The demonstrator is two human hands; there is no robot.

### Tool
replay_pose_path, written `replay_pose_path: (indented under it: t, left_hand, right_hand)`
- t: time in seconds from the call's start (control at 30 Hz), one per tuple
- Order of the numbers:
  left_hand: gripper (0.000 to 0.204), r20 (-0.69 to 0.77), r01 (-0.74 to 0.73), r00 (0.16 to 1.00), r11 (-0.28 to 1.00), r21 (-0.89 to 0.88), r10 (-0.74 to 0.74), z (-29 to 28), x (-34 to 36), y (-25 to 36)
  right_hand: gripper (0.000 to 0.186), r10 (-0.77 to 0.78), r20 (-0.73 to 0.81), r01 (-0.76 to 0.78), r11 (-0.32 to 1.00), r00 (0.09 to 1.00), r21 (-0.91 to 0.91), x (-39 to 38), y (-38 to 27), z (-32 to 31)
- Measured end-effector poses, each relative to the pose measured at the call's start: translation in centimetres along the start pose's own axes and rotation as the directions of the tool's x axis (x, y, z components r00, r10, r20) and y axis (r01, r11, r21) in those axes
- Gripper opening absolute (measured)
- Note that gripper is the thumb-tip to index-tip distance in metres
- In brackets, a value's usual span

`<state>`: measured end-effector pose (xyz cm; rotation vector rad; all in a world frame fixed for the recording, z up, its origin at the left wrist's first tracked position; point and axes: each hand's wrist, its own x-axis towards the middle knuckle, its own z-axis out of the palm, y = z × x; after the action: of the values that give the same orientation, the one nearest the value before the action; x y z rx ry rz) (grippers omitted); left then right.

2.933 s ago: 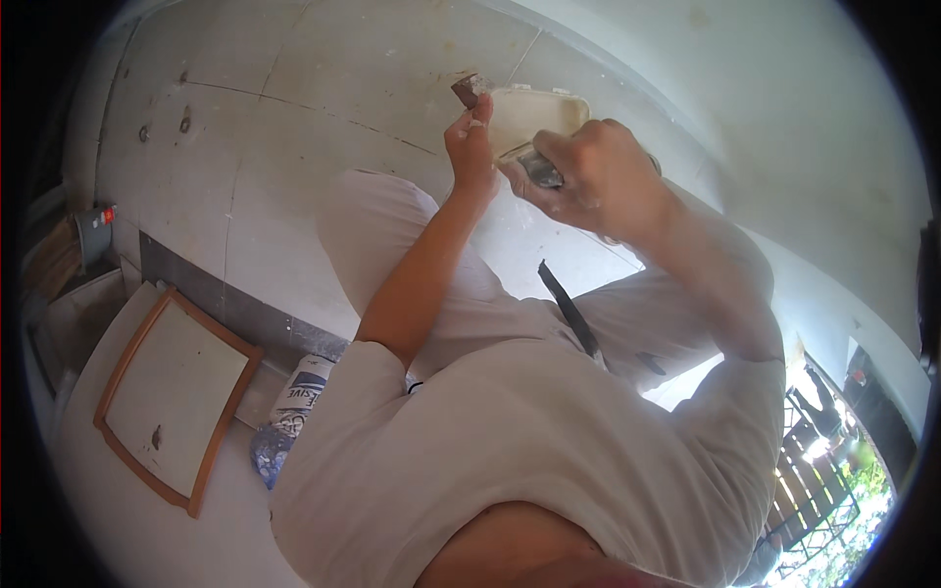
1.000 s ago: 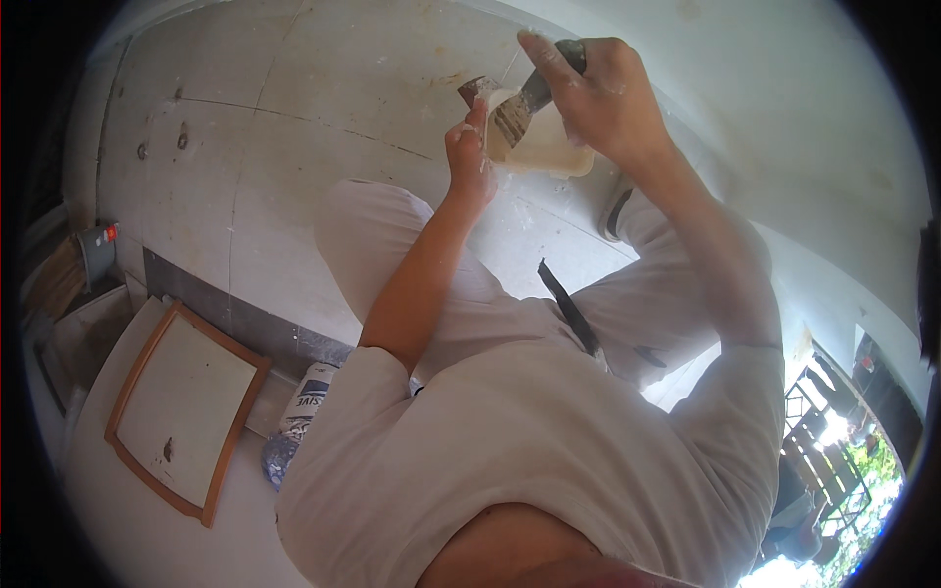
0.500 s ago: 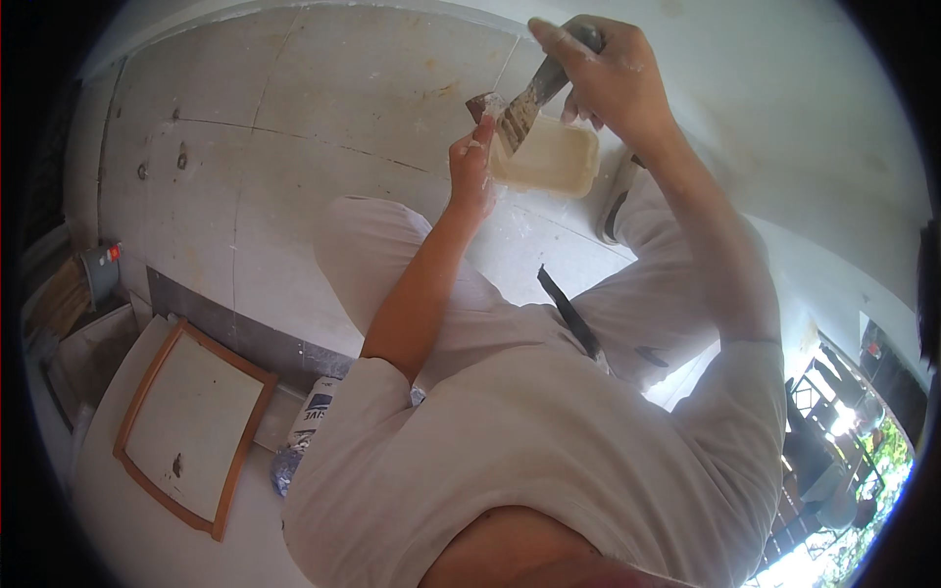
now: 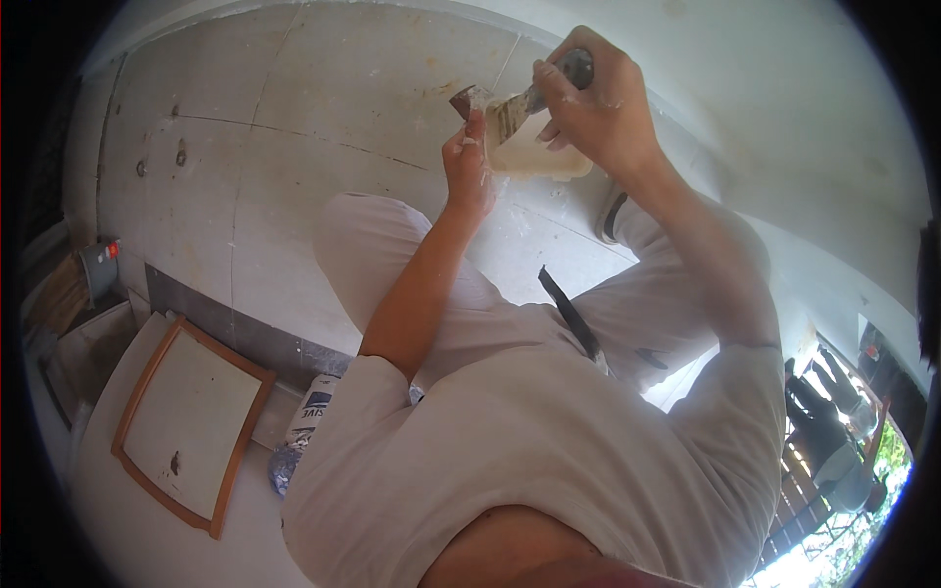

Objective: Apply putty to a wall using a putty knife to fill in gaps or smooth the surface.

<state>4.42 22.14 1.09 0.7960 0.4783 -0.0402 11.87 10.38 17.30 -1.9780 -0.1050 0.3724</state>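
Note:
My right hand point(image 4: 610, 108) is wrapped round the dark handle of a putty knife point(image 4: 512, 114). Its blade, coated with pale paste, points down and left to the near-left wall of a cream plastic tub point(image 4: 549, 169). Off-white paste shows inside the tub, partly covered by my right fingers. My left hand point(image 4: 469, 171) grips the tub's left side, thumb up. Just above the left fingertips sticks out a small reddish-brown, paste-smeared piece point(image 4: 463, 102); its kind I cannot tell. Both hands carry white smears.
Large grey floor tiles point(image 4: 294, 88) spread ahead, with a pale wall point(image 4: 804, 127) on the right. A wooden-framed panel point(image 4: 196, 421) lies at lower left, near a printed plastic sack point(image 4: 304, 431). Another person point(image 4: 833, 431) is beyond an opening at lower right.
My right hand has come down slightly, tilting the putty knife flatter. The tub and my left hand have shifted a little left and tipped. The distant person has changed posture.

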Motion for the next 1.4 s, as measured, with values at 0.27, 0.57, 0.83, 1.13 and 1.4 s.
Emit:
replay_pose_path:
  t: [0.27,0.57,0.83,1.13,1.4]
  left_hand:
    - [0.046,-0.013,-0.059,0.998,0.993,-0.106,0.058,-1.8,1.4,-0.5]
    - [0.046,-0.004,-0.035,0.999,0.995,-0.089,0.035,-2.0,1.4,0.0]
    - [0.046,-0.012,-0.081,0.997,0.994,-0.078,0.081,-3.0,2.3,0.8]
    - [0.043,0.038,0.019,0.999,1.0,0.006,-0.019,-2.1,2.0,0.7]
    - [0.047,0.011,-0.047,0.999,0.998,-0.03,0.047,-2.0,2.2,1.6]
  right_hand:
    - [0.027,-0.028,0.181,0.041,0.997,0.983,-0.07,-0.6,0.6,-0.8]
    - [0.033,-0.31,0.027,0.302,0.899,0.95,-0.318,0.2,2.5,-2.0]
    - [0.032,-0.192,-0.134,0.161,0.964,0.972,-0.213,0.4,4.1,-3.5]
    - [0.036,-0.337,-0.035,0.322,0.921,0.941,-0.222,0.3,3.7,-3.7]
    - [0.044,-0.265,-0.225,0.179,0.924,0.938,-0.338,0.3,4.4,-4.3]
